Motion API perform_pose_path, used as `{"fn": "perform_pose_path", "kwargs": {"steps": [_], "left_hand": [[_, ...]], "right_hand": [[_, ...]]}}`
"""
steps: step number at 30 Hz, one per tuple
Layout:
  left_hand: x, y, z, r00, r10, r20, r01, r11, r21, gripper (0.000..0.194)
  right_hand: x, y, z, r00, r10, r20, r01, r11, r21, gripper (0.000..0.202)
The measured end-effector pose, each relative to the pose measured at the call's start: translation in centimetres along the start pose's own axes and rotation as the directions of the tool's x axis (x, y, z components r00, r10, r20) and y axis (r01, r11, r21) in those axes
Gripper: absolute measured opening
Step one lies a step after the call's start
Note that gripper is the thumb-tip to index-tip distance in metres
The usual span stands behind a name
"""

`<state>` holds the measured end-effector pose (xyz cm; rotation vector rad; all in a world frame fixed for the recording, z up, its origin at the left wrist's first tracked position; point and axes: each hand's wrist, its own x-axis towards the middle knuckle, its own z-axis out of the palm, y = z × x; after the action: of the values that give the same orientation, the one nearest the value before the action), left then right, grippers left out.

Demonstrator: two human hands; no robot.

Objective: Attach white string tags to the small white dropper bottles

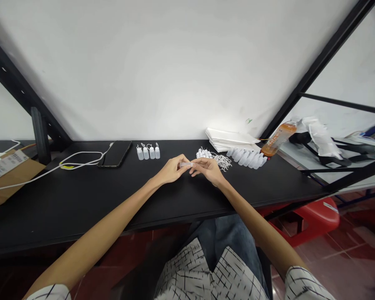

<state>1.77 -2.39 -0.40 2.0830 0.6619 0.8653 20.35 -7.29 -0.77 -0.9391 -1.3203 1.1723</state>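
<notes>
Above the black table [90,200], my left hand [174,168] is closed on a small clear plastic bottle [185,165] that lies sideways between my hands. My right hand [208,170] pinches at the bottle's right end, where a thin white piece shows; what exactly its fingers grip is too small to tell. Behind my right hand lie a pile of small white caps [203,153] and a heap of white looped strings [222,162]. A row of several clear bottles [246,157] lies to the right. Several capped white bottles [148,152] stand upright to the left.
A black phone [115,154] with a white cable [81,153] lies at the left, beyond a cardboard box [12,177]. White sheets [231,139] lie by the wall. An orange drink bottle [278,138] is near the right frame post. A red stool [318,218] stands below.
</notes>
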Motion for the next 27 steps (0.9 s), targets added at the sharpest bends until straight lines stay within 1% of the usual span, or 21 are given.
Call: {"fn": "perform_pose_path", "kwargs": {"steps": [5, 9, 16, 20, 24, 27], "left_hand": [[-0.06, 0.28, 0.03, 1.000, -0.002, -0.003, 0.002, 0.999, 0.037, 0.017], [-0.12, 0.48, 0.14, 1.000, 0.028, -0.006, -0.028, 0.996, 0.081, 0.013], [-0.20, -0.04, 0.24, 1.000, 0.025, 0.015, -0.027, 0.987, 0.156, 0.012], [-0.17, 0.20, 0.08, 1.000, 0.026, -0.005, -0.024, 0.980, 0.196, 0.018], [-0.09, 0.69, -0.12, 0.999, -0.037, -0.016, 0.039, 0.979, 0.201, 0.028], [-0.06, 0.70, -0.14, 0.998, -0.059, -0.009, 0.060, 0.978, 0.198, 0.030]], "right_hand": [[-0.06, -0.11, -0.09, 1.000, 0.018, -0.020, -0.018, 1.000, 0.006, 0.033], [-0.13, -0.27, -0.16, 0.999, 0.034, -0.035, -0.034, 0.999, 0.008, 0.034], [-0.12, -0.20, -0.26, 0.998, 0.057, -0.028, -0.057, 0.998, -0.004, 0.035], [-0.07, -0.20, -0.26, 0.999, -0.001, -0.033, 0.001, 1.000, -0.028, 0.035], [-0.07, -0.23, -0.35, 0.996, -0.077, -0.049, 0.073, 0.995, -0.075, 0.036], [-0.16, -0.32, -0.40, 0.995, -0.089, -0.039, 0.085, 0.992, -0.097, 0.036]]}}
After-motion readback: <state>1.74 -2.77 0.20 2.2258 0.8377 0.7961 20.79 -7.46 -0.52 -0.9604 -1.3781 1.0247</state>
